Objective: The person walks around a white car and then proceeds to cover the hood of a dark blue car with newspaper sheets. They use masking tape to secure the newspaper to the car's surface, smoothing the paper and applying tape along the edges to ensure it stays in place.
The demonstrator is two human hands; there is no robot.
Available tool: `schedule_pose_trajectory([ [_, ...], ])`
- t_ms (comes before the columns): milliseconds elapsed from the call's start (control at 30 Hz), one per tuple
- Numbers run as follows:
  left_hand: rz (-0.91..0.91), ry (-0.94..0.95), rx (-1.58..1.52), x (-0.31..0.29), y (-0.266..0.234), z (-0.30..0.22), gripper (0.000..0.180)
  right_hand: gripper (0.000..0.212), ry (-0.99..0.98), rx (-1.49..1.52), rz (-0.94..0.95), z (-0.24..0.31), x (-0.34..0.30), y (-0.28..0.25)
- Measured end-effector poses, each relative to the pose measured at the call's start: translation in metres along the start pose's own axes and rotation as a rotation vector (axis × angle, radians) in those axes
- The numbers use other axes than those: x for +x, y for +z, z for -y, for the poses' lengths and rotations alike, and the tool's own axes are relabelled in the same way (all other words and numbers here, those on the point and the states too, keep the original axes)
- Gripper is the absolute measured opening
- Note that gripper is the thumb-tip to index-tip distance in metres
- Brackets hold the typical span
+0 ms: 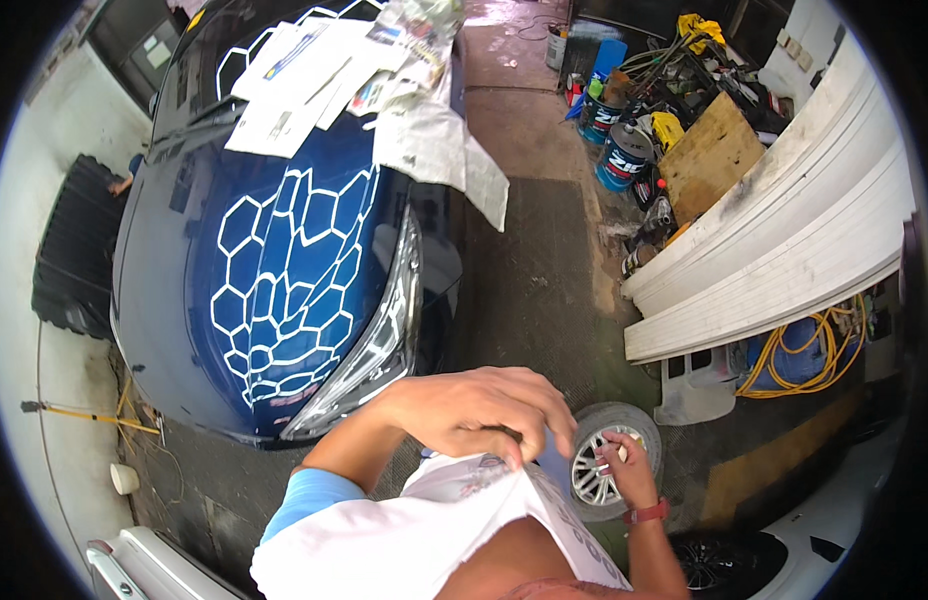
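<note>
My left hand [479,412] reaches across in front of my chest, its fingers curled and its thumb against the raised peak of my white shirt [384,545]. The cloth stands out from my chest there. Lower and to the right, my right hand [627,468], with a red band at the wrist, is closed, fingertips together. A small pale thing shows at its fingers, too small to name. Ahead on the left stands a dark blue car [174,250], its hood [246,275] marked with white hexagon outlines. Behind my right hand lies a wheel [587,440] with silver spokes.
Paper sheets [284,75] cover part of the windshield. On the right are long white panels [784,255], a coiled yellow hose [784,370], blue-grey buckets [624,160] and a wooden board [717,155]. A yellow stand [94,415] is at far left; white car parts [164,570] edge the bottom.
</note>
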State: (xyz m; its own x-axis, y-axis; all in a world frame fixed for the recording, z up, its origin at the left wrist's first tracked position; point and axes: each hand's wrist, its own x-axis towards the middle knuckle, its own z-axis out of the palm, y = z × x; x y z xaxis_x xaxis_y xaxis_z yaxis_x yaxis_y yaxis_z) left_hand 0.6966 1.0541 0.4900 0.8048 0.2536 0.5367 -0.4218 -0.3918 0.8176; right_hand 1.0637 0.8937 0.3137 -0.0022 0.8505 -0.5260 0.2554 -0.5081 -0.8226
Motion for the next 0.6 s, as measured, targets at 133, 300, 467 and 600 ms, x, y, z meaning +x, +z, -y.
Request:
schedule_pose_trajectory([
  [133,-0.07,-0.12,-0.08,0.034,-0.017,0.069,0.017,0.041,-0.363,-0.379,0.145,0.052,0.115,-0.057],
  [300,0.093,-0.152,-0.308,0.129,-0.036,0.113,0.023,0.044,-0.512,-0.268,0.014,0.097,0.27,-0.086],
  [467,-0.784,-0.447,0.299,0.14,-0.128,0.134,0.036,0.044,-0.465,-0.069,0.219,0.136,0.345,-0.093],
  [600,-1.18,-0.629,1.301,0.105,-0.252,0.134,0.045,0.044,-0.488,-0.116,0.361,0.136,0.403,-0.107],
])
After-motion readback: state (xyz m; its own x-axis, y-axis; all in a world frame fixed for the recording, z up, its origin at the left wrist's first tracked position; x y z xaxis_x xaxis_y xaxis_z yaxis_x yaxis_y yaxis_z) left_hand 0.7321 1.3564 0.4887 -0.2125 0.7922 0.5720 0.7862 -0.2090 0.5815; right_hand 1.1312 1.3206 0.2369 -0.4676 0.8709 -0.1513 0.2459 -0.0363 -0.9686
